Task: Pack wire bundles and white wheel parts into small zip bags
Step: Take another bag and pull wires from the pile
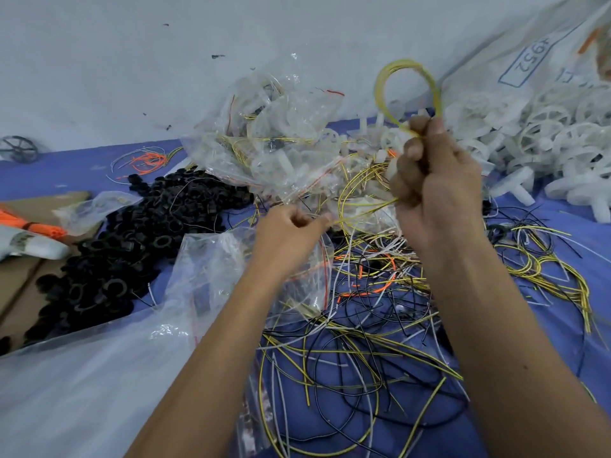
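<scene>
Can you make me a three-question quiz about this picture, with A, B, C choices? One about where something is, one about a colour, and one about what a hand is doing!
1. Where is the pile of black rings?
A. Left of the hands
B. Inside the yellow loop
C. On top of the white wheels

2. What colour is the wire loop sticking up from the right hand?
A. Orange
B. Yellow
C. Black

3. What is the left hand doing?
A. Lying flat and open
B. Holding a black ring
C. Pinching the yellow wire's end

Answers:
1. A, the black rings lie on the cardboard and blue cloth to the left.
2. B, the loop is yellow against the pale wall.
3. C, its fingertips close on the wire running over from the right hand.
</scene>
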`<state>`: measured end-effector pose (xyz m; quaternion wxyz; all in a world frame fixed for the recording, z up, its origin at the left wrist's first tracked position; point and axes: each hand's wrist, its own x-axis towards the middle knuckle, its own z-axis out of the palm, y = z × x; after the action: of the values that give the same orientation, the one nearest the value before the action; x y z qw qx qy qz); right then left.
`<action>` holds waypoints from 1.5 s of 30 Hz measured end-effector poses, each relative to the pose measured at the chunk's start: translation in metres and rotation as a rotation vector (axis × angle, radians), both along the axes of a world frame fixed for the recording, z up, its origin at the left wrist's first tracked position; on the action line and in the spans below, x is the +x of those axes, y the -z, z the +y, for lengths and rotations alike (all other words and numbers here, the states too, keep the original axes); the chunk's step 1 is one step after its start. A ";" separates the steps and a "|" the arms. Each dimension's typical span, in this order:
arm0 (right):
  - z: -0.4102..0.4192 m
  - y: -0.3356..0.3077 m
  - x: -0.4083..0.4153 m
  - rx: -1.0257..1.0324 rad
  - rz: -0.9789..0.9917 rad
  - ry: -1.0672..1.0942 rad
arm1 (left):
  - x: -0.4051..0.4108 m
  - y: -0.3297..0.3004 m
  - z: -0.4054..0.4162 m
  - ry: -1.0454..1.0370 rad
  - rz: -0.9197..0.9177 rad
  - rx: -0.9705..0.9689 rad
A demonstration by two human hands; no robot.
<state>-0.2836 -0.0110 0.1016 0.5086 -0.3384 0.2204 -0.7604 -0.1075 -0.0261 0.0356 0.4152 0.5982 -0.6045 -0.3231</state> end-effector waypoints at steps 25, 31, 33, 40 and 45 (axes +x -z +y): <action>0.006 0.049 0.056 0.162 0.157 0.204 | 0.034 -0.036 0.000 0.002 0.214 -0.071; 0.019 0.063 0.078 0.262 0.347 -0.062 | 0.023 -0.036 0.001 -0.142 0.047 -0.299; 0.022 0.066 0.076 0.324 0.411 -0.091 | 0.023 -0.036 0.000 -0.179 0.041 -0.338; 0.024 0.065 0.061 0.404 0.708 -0.332 | 0.028 -0.038 -0.001 -0.159 -0.006 -0.341; 0.017 0.053 0.065 0.504 0.686 -0.524 | 0.015 -0.050 0.013 0.302 -0.114 -0.225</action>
<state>-0.2186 0.0065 0.0486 0.6466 -0.4796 0.4594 -0.3753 -0.0927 -0.0128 0.0854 0.3915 0.4677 -0.7422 -0.2778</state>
